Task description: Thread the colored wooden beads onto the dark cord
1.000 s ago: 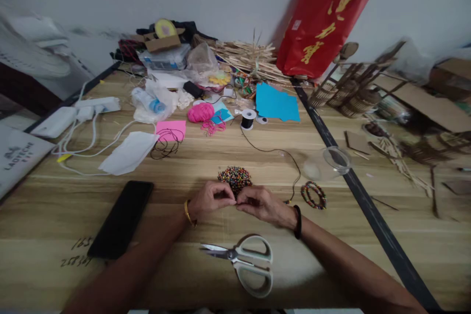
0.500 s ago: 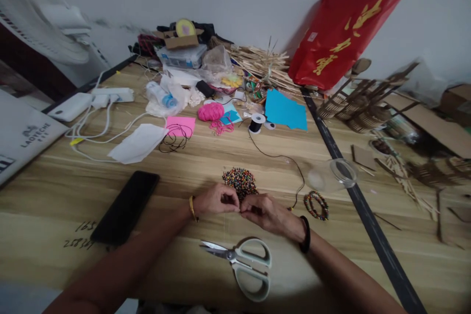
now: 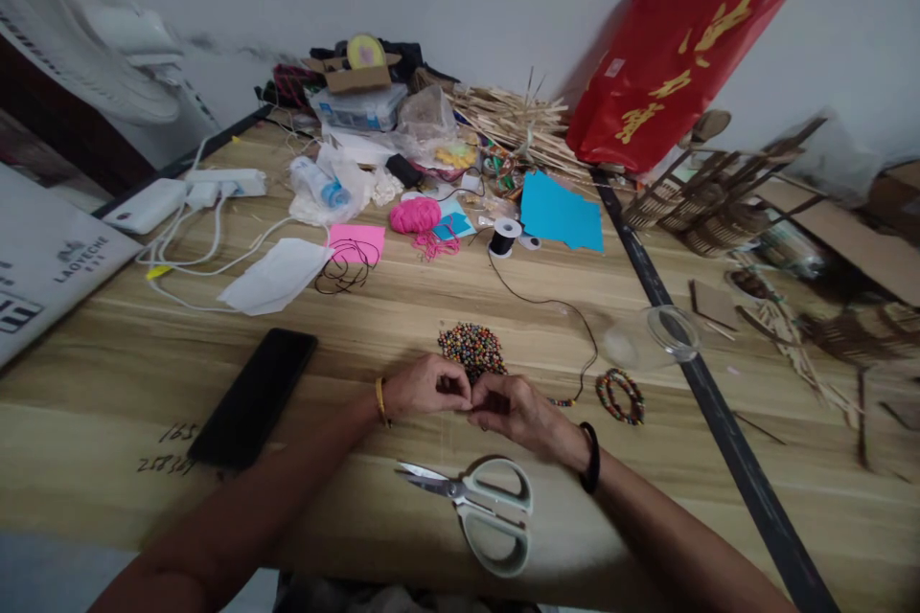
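My left hand (image 3: 433, 384) and my right hand (image 3: 518, 412) meet at the fingertips, both closed in a pinch. What they pinch is too small to make out. Just beyond them lies a pile of small multicoloured beads (image 3: 472, 347). A thin black cord (image 3: 552, 303) runs from a spool (image 3: 504, 237) and curves down to a few strung beads (image 3: 563, 402), passing out of sight behind my right hand. Right of that hand lies a coiled beaded bracelet (image 3: 619, 397). Scissors (image 3: 471, 503) with pale handles, blades slightly apart, lie nearer me.
A black phone (image 3: 253, 397) lies at left. Farther back are pink yarn (image 3: 415, 215), blue sheets (image 3: 561, 212), white paper (image 3: 277, 276) and a power strip (image 3: 228, 182). A clear jar (image 3: 651, 337) lies at right, near woven baskets (image 3: 719, 211) and a red bag (image 3: 682, 62).
The view has shifted slightly. My hands stay pinched together in nearly the same place; my right hand has turned a little, and more of the strung beads beside it shows.
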